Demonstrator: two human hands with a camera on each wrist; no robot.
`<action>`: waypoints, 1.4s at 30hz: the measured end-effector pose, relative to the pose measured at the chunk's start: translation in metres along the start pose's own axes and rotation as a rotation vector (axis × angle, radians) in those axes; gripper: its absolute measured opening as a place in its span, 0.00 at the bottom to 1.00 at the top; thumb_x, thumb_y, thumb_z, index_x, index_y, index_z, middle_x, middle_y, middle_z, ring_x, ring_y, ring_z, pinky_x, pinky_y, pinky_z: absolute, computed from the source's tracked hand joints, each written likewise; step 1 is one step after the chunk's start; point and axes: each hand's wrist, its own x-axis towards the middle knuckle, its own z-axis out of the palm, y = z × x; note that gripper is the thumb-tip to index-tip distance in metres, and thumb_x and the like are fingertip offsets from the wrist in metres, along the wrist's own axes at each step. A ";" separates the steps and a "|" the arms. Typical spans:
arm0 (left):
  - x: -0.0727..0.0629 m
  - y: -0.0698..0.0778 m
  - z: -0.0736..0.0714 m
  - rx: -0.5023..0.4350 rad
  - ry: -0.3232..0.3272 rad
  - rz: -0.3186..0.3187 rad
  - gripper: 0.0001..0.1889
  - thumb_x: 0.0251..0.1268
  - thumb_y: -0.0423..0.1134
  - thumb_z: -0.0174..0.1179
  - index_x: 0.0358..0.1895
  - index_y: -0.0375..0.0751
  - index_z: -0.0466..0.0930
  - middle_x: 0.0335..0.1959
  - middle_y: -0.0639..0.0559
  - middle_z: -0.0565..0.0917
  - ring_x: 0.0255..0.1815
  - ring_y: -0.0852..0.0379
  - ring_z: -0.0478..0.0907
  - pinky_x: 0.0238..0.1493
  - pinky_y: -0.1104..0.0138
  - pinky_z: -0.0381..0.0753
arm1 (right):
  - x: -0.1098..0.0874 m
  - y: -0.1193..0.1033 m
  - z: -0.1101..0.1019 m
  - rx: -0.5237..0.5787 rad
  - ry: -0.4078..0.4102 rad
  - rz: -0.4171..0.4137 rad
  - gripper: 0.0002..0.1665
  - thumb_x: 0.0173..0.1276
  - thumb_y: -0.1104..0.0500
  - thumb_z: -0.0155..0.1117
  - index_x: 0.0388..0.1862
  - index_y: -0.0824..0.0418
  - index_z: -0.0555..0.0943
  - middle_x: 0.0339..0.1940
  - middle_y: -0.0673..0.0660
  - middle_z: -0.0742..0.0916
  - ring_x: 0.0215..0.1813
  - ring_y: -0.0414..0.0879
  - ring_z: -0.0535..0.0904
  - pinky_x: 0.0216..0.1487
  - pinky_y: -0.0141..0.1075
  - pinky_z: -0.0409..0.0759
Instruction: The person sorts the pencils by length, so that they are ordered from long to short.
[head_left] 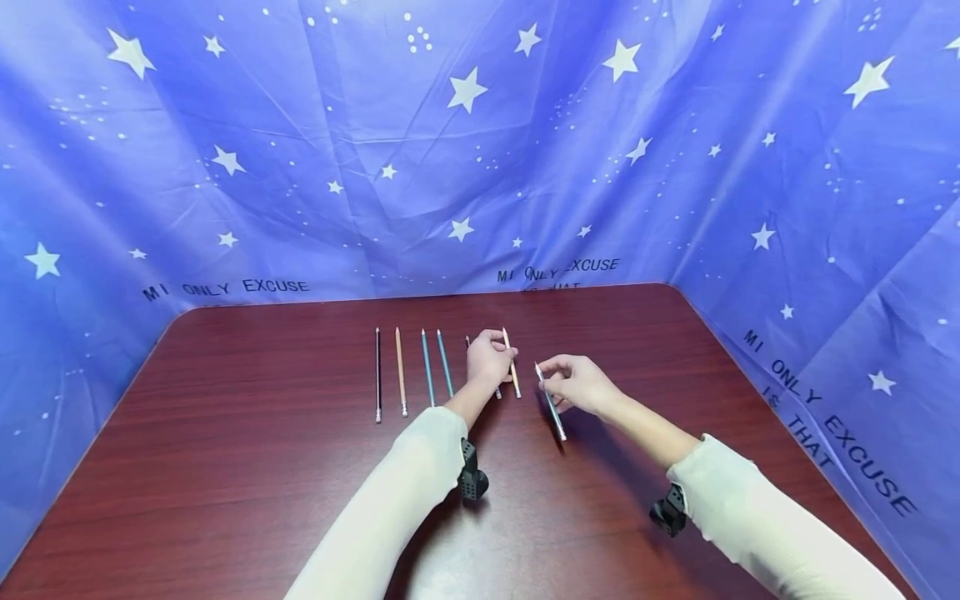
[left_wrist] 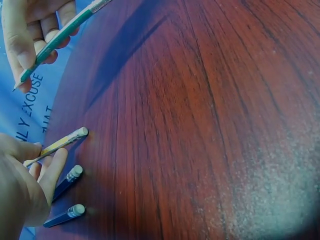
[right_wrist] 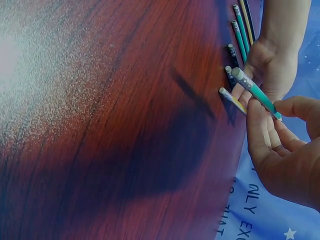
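Observation:
My left hand (head_left: pixel 489 360) pinches a yellow pencil (head_left: pixel 516 385) at the right end of a row of pencils; its eraser end rests close to the table in the left wrist view. To the right, my right hand (head_left: pixel 587 385) holds a green pencil (head_left: pixel 555 414) above the table between thumb and fingers. Its sharpened tip points away from me and its eraser end toward me. Beside the left hand lie two dark pencils (left_wrist: pixel 68 179), partly hidden by that hand in the head view.
Further left in the row lie two teal pencils (head_left: pixel 427 367), a second yellow pencil (head_left: pixel 401 375) and a black pencil (head_left: pixel 378 375), roughly parallel. All lie on a reddish-brown wooden table (head_left: pixel 225 467). A blue star-patterned cloth (head_left: pixel 390 167) hangs behind and beside it.

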 end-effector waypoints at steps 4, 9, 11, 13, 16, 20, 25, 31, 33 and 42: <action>0.000 0.000 0.001 0.021 0.006 -0.006 0.18 0.57 0.30 0.63 0.52 0.38 0.75 0.37 0.45 0.81 0.29 0.55 0.82 0.17 0.70 0.82 | 0.001 0.001 -0.001 -0.002 -0.001 -0.002 0.22 0.63 0.67 0.58 0.55 0.75 0.72 0.28 0.62 0.82 0.22 0.40 0.77 0.28 0.40 0.85; 0.000 0.000 0.002 0.074 0.005 0.003 0.19 0.57 0.32 0.63 0.53 0.39 0.75 0.38 0.46 0.81 0.29 0.55 0.82 0.17 0.71 0.81 | 0.001 0.000 -0.004 0.016 0.001 -0.003 0.23 0.63 0.67 0.59 0.56 0.75 0.72 0.28 0.62 0.82 0.22 0.40 0.77 0.29 0.40 0.85; 0.000 0.001 0.002 0.088 -0.002 0.009 0.19 0.58 0.32 0.63 0.53 0.39 0.75 0.38 0.46 0.81 0.29 0.55 0.82 0.17 0.71 0.81 | 0.002 -0.001 -0.005 0.017 0.006 -0.004 0.23 0.63 0.66 0.59 0.56 0.75 0.71 0.28 0.62 0.82 0.22 0.40 0.77 0.29 0.40 0.85; 0.000 0.001 0.003 0.098 -0.011 0.014 0.19 0.58 0.32 0.63 0.53 0.38 0.74 0.37 0.45 0.81 0.29 0.55 0.82 0.17 0.71 0.81 | 0.002 -0.001 -0.006 0.015 0.011 -0.006 0.24 0.63 0.66 0.59 0.57 0.75 0.71 0.28 0.61 0.82 0.22 0.40 0.77 0.29 0.41 0.85; 0.000 0.002 0.002 0.112 -0.015 0.024 0.19 0.57 0.31 0.63 0.53 0.37 0.74 0.37 0.44 0.82 0.28 0.55 0.82 0.17 0.71 0.81 | 0.004 -0.002 -0.006 0.012 0.017 -0.009 0.24 0.63 0.66 0.59 0.57 0.75 0.71 0.27 0.61 0.82 0.22 0.41 0.77 0.30 0.42 0.85; 0.001 0.000 0.003 0.127 -0.024 0.023 0.19 0.57 0.30 0.63 0.53 0.35 0.74 0.35 0.44 0.83 0.27 0.55 0.81 0.17 0.71 0.81 | 0.007 -0.003 -0.006 0.016 0.022 -0.012 0.24 0.63 0.66 0.59 0.57 0.75 0.71 0.28 0.62 0.83 0.23 0.43 0.78 0.32 0.45 0.85; 0.001 -0.002 0.005 0.143 -0.037 0.029 0.18 0.56 0.30 0.63 0.51 0.34 0.74 0.34 0.44 0.84 0.26 0.55 0.82 0.17 0.71 0.81 | 0.007 -0.003 -0.007 0.026 0.036 -0.006 0.24 0.62 0.67 0.59 0.56 0.75 0.72 0.28 0.61 0.82 0.23 0.43 0.78 0.32 0.45 0.85; 0.003 0.000 0.007 0.185 -0.040 0.047 0.17 0.57 0.31 0.63 0.51 0.34 0.75 0.34 0.45 0.84 0.25 0.56 0.82 0.16 0.72 0.80 | 0.006 -0.002 -0.009 0.030 0.036 -0.006 0.24 0.62 0.67 0.58 0.56 0.76 0.71 0.26 0.59 0.82 0.22 0.43 0.78 0.31 0.45 0.85; 0.003 0.000 0.008 0.203 -0.042 0.040 0.17 0.57 0.32 0.63 0.50 0.35 0.75 0.34 0.46 0.84 0.23 0.57 0.82 0.16 0.73 0.80 | 0.007 -0.002 -0.010 0.035 0.036 -0.007 0.23 0.62 0.67 0.58 0.56 0.76 0.71 0.26 0.58 0.81 0.22 0.42 0.78 0.30 0.43 0.85; -0.001 0.004 0.013 0.281 -0.028 0.048 0.16 0.57 0.34 0.64 0.49 0.37 0.78 0.33 0.45 0.85 0.21 0.57 0.82 0.13 0.74 0.78 | 0.008 -0.006 -0.018 0.056 0.050 -0.010 0.23 0.64 0.67 0.58 0.57 0.75 0.70 0.27 0.60 0.82 0.22 0.40 0.77 0.29 0.36 0.84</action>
